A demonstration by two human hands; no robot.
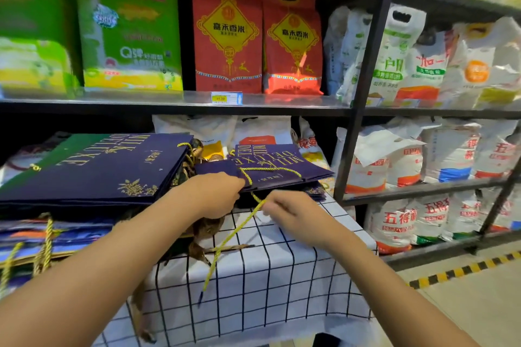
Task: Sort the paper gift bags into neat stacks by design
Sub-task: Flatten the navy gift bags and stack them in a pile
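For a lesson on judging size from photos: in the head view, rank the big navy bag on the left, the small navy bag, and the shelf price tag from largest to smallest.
1. Big navy bag
2. Small navy bag
3. Price tag, though it sits farther back, so it looks smaller.

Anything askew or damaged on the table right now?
Yes. A yellow cord handle trails loose down the checked tablecloth, one end free, pinched by the right hand. The small navy bag lies skewed to the large stack.
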